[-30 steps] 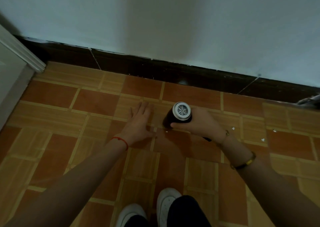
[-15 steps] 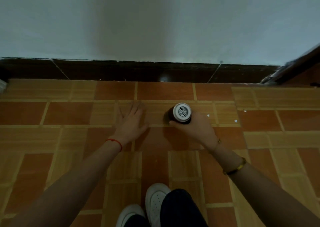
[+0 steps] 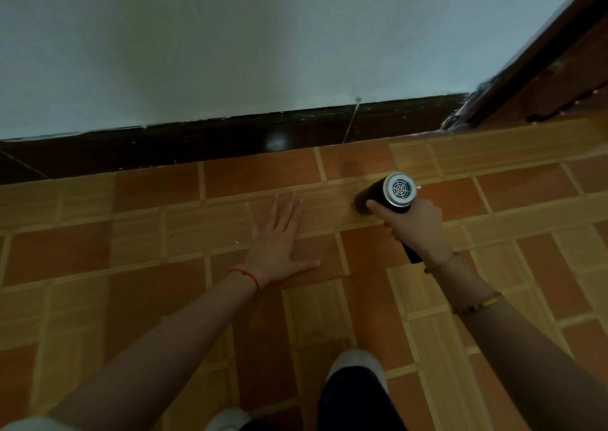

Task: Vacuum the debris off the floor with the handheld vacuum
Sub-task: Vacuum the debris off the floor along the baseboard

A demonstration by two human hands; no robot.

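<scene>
A black handheld vacuum (image 3: pixel 391 196) with a round silver grille at its rear points nose-down at the tiled floor (image 3: pixel 131 249). My right hand (image 3: pixel 411 224) is shut on the vacuum's handle, and the nozzle tip is hidden behind the body. My left hand (image 3: pixel 279 243) lies flat on the tiles to the vacuum's left, fingers spread, holding nothing. One tiny white speck of debris (image 3: pixel 236 242) sits just left of my left hand. Another white speck (image 3: pixel 418 187) shows beside the grille.
A dark skirting board (image 3: pixel 197 144) runs under the white wall (image 3: pixel 230 42) just beyond the vacuum. A brown wooden door and frame (image 3: pixel 539 68) stand at the right. My white shoes (image 3: pixel 355 364) are at the bottom of the view.
The view has swung right and the door now shows at the right. My right hand has carried the vacuum rightward along the wall, away from my left hand; the white bits formerly right of it are gone.
</scene>
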